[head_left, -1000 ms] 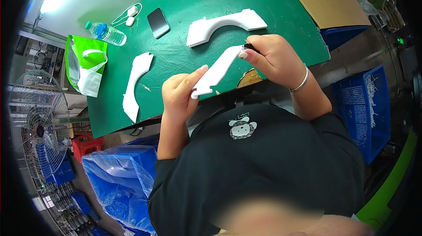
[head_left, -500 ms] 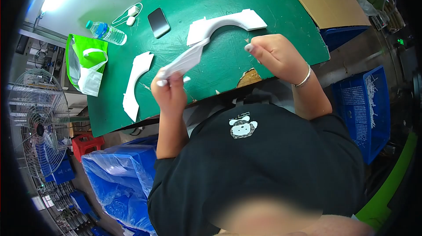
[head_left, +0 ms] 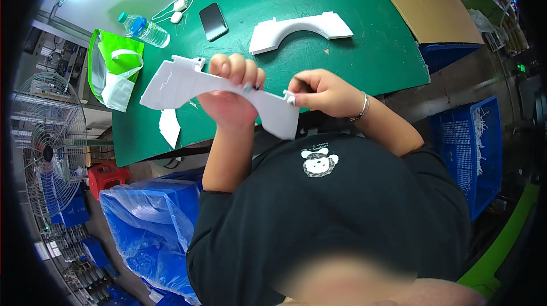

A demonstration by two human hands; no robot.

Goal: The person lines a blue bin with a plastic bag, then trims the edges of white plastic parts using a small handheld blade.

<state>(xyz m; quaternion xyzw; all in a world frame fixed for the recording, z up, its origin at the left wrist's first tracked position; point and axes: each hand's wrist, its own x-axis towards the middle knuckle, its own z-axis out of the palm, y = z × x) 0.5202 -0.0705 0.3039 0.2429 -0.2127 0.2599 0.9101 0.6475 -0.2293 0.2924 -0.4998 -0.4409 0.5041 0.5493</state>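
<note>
A white arched plastic part (head_left: 181, 85) is raised above the table's near edge, its flat face turned up. My left hand (head_left: 235, 98) wraps round its narrow middle, fingers over the far edge. At the part's right end, my right hand (head_left: 329, 94) pinches a small white tab (head_left: 289, 97); whether that tab is separate cannot be made out. Behind the held part, a second white arched part (head_left: 170, 127) lies on the table, mostly covered from view. A third white arched part (head_left: 302, 28) rests farther back on the green tabletop (head_left: 376, 55).
Along the back left are a phone (head_left: 213, 21), a white charger with cable (head_left: 180, 5), a water bottle (head_left: 145, 29) and a green bag (head_left: 117, 66). A cardboard box (head_left: 424, 4) borders the right side. Blue crates (head_left: 467, 152) and a plastic-lined bin (head_left: 148, 220) flank me below.
The held part has turned from edge-on to flat and moved toward me. My right hand has come left and down to its end. The left hand has shifted slightly right.
</note>
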